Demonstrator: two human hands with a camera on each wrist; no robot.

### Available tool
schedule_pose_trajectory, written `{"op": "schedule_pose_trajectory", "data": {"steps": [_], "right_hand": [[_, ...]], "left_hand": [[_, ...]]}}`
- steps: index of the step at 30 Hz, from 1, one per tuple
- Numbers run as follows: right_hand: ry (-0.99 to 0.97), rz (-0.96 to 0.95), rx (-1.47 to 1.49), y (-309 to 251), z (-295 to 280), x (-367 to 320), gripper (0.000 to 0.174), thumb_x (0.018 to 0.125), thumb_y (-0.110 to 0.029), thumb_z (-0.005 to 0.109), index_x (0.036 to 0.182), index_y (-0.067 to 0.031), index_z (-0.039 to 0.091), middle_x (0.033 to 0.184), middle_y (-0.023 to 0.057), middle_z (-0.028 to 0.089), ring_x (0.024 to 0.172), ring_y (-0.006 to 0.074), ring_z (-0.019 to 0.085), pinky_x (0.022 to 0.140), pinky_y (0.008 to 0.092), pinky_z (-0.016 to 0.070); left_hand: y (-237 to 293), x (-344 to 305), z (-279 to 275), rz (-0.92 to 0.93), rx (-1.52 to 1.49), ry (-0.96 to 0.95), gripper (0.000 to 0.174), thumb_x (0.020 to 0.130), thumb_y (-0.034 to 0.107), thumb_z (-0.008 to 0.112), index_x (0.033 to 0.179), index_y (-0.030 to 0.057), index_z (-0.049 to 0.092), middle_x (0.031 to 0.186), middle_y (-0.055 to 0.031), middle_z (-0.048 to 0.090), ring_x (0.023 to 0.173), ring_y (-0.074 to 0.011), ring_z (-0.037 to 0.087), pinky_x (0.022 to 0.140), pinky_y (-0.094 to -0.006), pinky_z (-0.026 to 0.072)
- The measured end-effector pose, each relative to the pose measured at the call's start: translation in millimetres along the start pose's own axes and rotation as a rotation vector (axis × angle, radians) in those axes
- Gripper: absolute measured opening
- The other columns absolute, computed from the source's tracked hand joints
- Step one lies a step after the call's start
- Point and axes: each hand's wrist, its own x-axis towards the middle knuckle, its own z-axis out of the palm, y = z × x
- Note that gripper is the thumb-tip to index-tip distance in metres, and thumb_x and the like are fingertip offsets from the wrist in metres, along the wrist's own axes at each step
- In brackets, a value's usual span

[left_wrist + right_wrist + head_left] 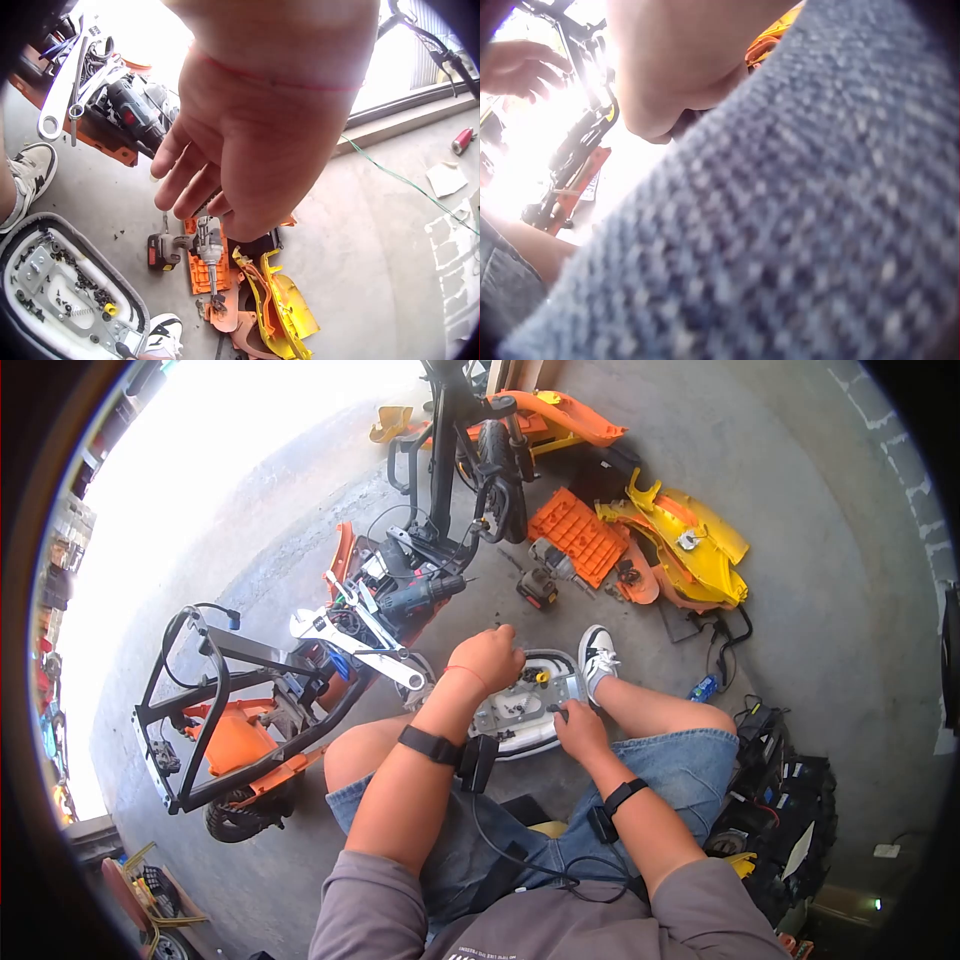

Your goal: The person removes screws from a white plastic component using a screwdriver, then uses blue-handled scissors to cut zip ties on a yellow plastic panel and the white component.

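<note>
**Left hand** (490, 658): the fingers are loosely curled and slack, holding nothing. The hand hovers over the panel (530, 745), which lies directly below the fingertips on the floor (820, 610), between the shoes (30, 180). The panel rests inner face up. This likely keeps its fixings reachable and lets the raised rim contain the loose screws (71, 262) scattered in the hollow. The shoes stand just beside the rim, possibly to stop the panel sliding.

**Right hand** (580, 730): the fingers curl round a small dark tool (562, 709) of a kind that cannot be made out. The tool meets the panel's near edge, just ahead of the fingertips. The wrist sits low against the shorts (817, 225), probably to steady the hand. The shorts block most of the right wrist view.

**Beyond the left fingers**, near but apart from them, a drill (420, 598) and a wrench (385, 660) lie together, seemingly for ready reach.

**Well beyond the right fingers**, yellow covers (700, 550) lie stacked, apparently set aside.
</note>
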Motion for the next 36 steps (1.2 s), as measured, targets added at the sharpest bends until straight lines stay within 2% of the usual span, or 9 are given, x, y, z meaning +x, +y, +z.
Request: {"op": "schedule_pose_trajectory", "data": {"steps": [3, 5, 10, 12, 19, 22, 24, 28, 36], "right_hand": [[0.016, -0.07, 0.025, 2, 14, 3, 0.028, 0.092, -0.024, 0.063, 0.111, -0.0035, 0.062, 0.11, 0.0198, 0.066, 0.102, 0.0386, 0.064, 0.088, 0.0465, 0.0508], [0.044, -0.135, 0.144, 1, 17, 5, 0.026, 0.091, -0.022, 0.064, 0.106, -0.0005, 0.063, 0.104, 0.0213, 0.068, 0.098, 0.0398, 0.064, 0.086, 0.0459, 0.0508], [0.041, -0.065, 0.135, -3, 12, 4, 0.028, 0.09, -0.024, 0.065, 0.11, -0.0035, 0.063, 0.111, 0.0204, 0.066, 0.102, 0.0389, 0.064, 0.087, 0.0463, 0.0512], [0.045, -0.015, 0.093, -4, 1, 1, 0.028, 0.088, -0.024, 0.065, 0.107, -0.0039, 0.064, 0.109, 0.0188, 0.067, 0.101, 0.0384, 0.064, 0.086, 0.0459, 0.0515], [0.003, -0.069, 0.008, 1, 6, -2, 0.024, 0.087, -0.023, 0.065, 0.105, -0.0065, 0.065, 0.106, 0.0157, 0.068, 0.096, 0.0368, 0.066, 0.083, 0.0463, 0.0528], [0.059, -0.068, -0.056, -1, 7, 2, 0.023, 0.087, -0.023, 0.066, 0.104, -0.0078, 0.066, 0.104, 0.0148, 0.068, 0.093, 0.0353, 0.066, 0.079, 0.0466, 0.0535], [0.175, -0.062, -0.027, -3, 3, 6, 0.023, 0.087, -0.022, 0.067, 0.104, -0.0061, 0.066, 0.1, 0.0156, 0.068, 0.091, 0.0365, 0.066, 0.079, 0.0459, 0.0527], [0.178, -0.059, 0.027, -8, -2, 7, 0.023, 0.087, -0.023, 0.067, 0.102, -0.0058, 0.065, 0.098, 0.0157, 0.067, 0.09, 0.0373, 0.066, 0.079, 0.0468, 0.0524], [0.068, -0.122, 0.041, -18, 12, -2, 0.022, 0.092, -0.024, 0.063, 0.107, -0.0082, 0.06, 0.106, 0.0152, 0.064, 0.091, 0.0392, 0.066, 0.079, 0.049, 0.0531]], "left_hand": [[2, -1, -2, -0.02, -0.001, -0.028, 0.041, 0.093, 0.03, 0.054, 0.123, 0.0018, 0.061, 0.112, -0.0236, 0.068, 0.108, -0.0387, 0.064, 0.096, -0.0454, 0.0492], [2, -1, -2, -0.019, 0.009, -0.036, 0.041, 0.093, 0.03, 0.054, 0.123, 0.0018, 0.061, 0.112, -0.0234, 0.068, 0.108, -0.0388, 0.064, 0.096, -0.0454, 0.0491], [5, -1, -2, -0.002, 0.005, -0.033, 0.041, 0.093, 0.031, 0.054, 0.122, 0.0018, 0.061, 0.112, -0.0229, 0.068, 0.108, -0.0389, 0.064, 0.096, -0.0454, 0.049], [3, 0, 4, 0.039, -0.005, 0.023, 0.034, 0.093, 0.03, 0.054, 0.108, 0.0007, 0.061, 0.105, -0.0233, 0.069, 0.101, -0.0385, 0.067, 0.089, -0.0464, 0.0524], [-7, -4, 6, 0.012, 0.007, 0.024, 0.035, 0.092, 0.03, 0.053, 0.109, 0.0004, 0.062, 0.105, -0.0237, 0.07, 0.101, -0.039, 0.067, 0.091, -0.0463, 0.052], [-9, -7, 7, -0.001, 0.026, 0.02, 0.034, 0.091, 0.028, 0.052, 0.108, -0.0001, 0.062, 0.104, -0.0241, 0.07, 0.1, -0.0394, 0.067, 0.09, -0.0467, 0.0521], [-10, -7, 8, 0.002, 0.017, 0.014, 0.034, 0.091, 0.028, 0.052, 0.106, -0.0006, 0.062, 0.103, -0.0247, 0.069, 0.1, -0.0398, 0.067, 0.09, -0.0469, 0.0522], [-7, -3, 7, 0.01, 0.026, 0.009, 0.033, 0.091, 0.028, 0.052, 0.105, -0.0006, 0.062, 0.103, -0.0249, 0.069, 0.099, -0.04, 0.067, 0.09, -0.0469, 0.0521], [-8, -5, 10, 0.03, -0.016, 0.022, 0.032, 0.092, 0.028, 0.053, 0.106, -0.0001, 0.062, 0.103, -0.0247, 0.069, 0.1, -0.0398, 0.067, 0.09, -0.0472, 0.052]]}}
